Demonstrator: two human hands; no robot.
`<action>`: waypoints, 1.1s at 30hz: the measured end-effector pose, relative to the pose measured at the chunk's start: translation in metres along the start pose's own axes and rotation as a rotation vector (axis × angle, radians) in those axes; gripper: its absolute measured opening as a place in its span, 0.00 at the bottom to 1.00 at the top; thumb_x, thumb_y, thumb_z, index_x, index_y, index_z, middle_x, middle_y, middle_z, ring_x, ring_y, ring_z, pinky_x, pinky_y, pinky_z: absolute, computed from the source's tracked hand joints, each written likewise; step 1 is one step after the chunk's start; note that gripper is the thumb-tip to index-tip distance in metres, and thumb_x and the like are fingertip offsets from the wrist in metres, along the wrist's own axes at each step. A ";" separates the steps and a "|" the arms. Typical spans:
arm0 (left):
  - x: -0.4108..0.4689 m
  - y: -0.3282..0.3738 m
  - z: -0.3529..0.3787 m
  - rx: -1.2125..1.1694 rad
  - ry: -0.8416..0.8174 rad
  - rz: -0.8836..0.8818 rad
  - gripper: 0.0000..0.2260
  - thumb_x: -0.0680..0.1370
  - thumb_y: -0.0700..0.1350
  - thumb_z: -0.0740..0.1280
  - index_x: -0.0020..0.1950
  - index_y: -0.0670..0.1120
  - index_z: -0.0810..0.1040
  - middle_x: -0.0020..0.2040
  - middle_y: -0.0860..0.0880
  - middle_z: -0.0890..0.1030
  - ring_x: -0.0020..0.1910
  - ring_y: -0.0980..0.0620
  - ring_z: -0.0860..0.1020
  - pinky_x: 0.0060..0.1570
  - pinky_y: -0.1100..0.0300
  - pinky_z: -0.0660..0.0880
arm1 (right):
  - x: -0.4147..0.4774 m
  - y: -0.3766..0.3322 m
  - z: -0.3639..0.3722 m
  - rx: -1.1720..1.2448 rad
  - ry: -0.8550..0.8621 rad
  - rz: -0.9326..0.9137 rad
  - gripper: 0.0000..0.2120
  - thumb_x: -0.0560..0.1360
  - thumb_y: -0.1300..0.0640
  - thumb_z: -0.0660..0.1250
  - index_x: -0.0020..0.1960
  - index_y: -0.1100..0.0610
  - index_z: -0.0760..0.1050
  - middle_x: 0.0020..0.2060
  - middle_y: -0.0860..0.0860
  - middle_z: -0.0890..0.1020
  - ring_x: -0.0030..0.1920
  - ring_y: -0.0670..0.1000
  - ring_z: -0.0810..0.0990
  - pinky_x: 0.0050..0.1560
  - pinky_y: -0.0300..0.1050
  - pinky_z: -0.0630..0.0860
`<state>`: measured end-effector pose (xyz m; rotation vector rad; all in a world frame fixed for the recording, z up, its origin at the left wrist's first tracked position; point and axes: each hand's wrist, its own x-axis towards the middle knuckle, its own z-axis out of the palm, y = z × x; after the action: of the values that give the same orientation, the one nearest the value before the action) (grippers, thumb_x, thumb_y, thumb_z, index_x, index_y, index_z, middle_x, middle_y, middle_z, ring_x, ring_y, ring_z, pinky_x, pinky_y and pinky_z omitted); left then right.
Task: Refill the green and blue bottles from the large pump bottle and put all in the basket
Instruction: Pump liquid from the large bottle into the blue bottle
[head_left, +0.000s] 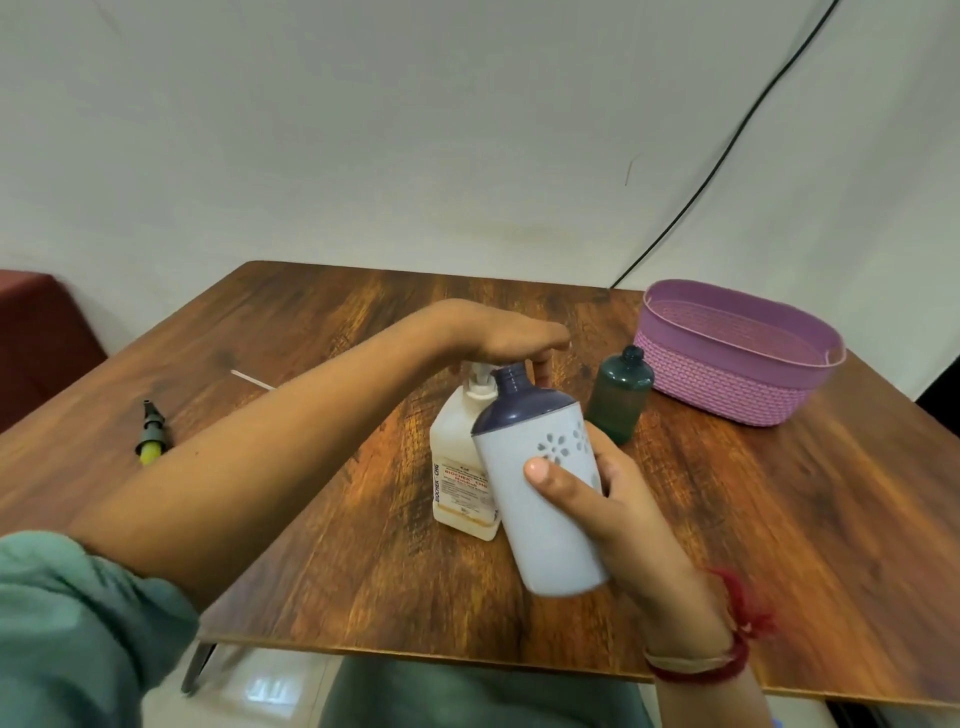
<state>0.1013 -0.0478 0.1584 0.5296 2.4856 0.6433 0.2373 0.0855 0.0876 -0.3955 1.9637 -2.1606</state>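
Head view: left hand (514, 340) lies flat, palm down on the head of the large off-white square pump bottle (460, 467), fingers straight, gripping nothing. The pump bottle stands upright mid-table. Right hand (618, 509) has thumb and fingers curled round the pale blue plastic bottle with a navy shoulder (540, 514) and holds it off the wooden table (805, 519). The bottle is tilted, uncapped, with its neck just beside the pump spout; can't tell if they touch. It covers the right part of the pump bottle's label.

The dark green round plastic bottle (618, 400) is uncapped, upright on the table, just beside the purple woven-look oval plastic basket (727, 397) at the far right. No bottle is in the basket.

On the left of the table, well apart: a black-and-yellow spray nozzle cap (150, 434) lying down and a thin white tube (253, 380). A black cable (727, 145) runs down the wall behind the basket.

Count: 3 bottles, 1 basket, 1 nozzle cap, 1 tube, 1 cable.
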 end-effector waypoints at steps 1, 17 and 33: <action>0.000 -0.001 0.000 -0.021 -0.004 0.013 0.27 0.82 0.57 0.45 0.48 0.43 0.79 0.50 0.45 0.81 0.50 0.44 0.78 0.60 0.48 0.72 | 0.000 0.000 0.000 0.001 -0.003 0.002 0.28 0.58 0.45 0.73 0.57 0.52 0.75 0.46 0.52 0.84 0.44 0.52 0.84 0.38 0.42 0.79; 0.008 -0.004 0.008 -0.065 -0.005 -0.044 0.22 0.83 0.53 0.47 0.44 0.45 0.76 0.43 0.48 0.80 0.41 0.50 0.76 0.48 0.54 0.71 | -0.001 0.005 -0.002 -0.005 0.018 0.015 0.28 0.59 0.45 0.73 0.57 0.52 0.75 0.46 0.52 0.84 0.44 0.52 0.85 0.37 0.41 0.79; 0.001 0.004 0.003 -0.025 -0.004 -0.023 0.21 0.84 0.52 0.44 0.50 0.44 0.74 0.44 0.51 0.79 0.43 0.54 0.76 0.56 0.53 0.69 | 0.000 0.004 -0.001 0.001 0.010 0.022 0.29 0.58 0.45 0.73 0.58 0.52 0.75 0.46 0.52 0.84 0.45 0.53 0.85 0.38 0.42 0.79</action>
<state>0.1028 -0.0430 0.1577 0.4920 2.4733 0.6624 0.2368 0.0864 0.0833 -0.3623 1.9634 -2.1541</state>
